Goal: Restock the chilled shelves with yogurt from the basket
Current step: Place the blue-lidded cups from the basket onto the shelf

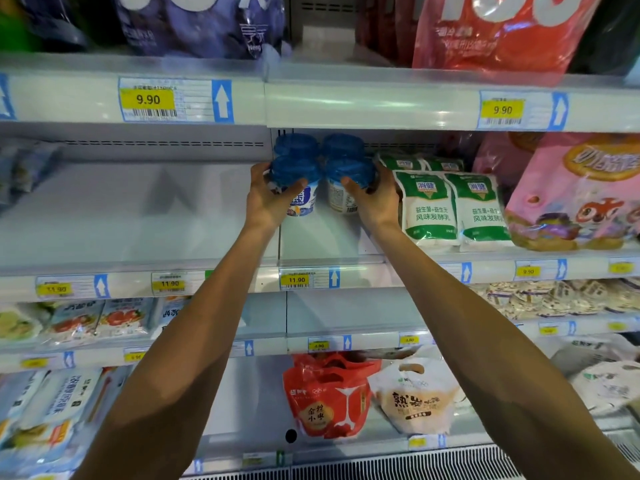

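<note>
Several blue-lidded white yogurt cups stand grouped on the second shelf (322, 237) near its middle. My left hand (268, 199) grips the front left cup (298, 174) around its lid and side. My right hand (375, 199) grips the front right cup (346, 176) the same way. Two more blue-lidded cups (320, 145) sit right behind them. Both front cups look slightly raised or tilted off the shelf floor; I cannot tell which. The basket is out of view.
Green-and-white yogurt pouches (450, 209) lie just right of the cups, with a pink bag (581, 195) beyond. The shelf stretch left of the cups (121, 213) is bare. Price strips (301, 278) run along the edge. Red and white bags (329, 396) sit on lower shelves.
</note>
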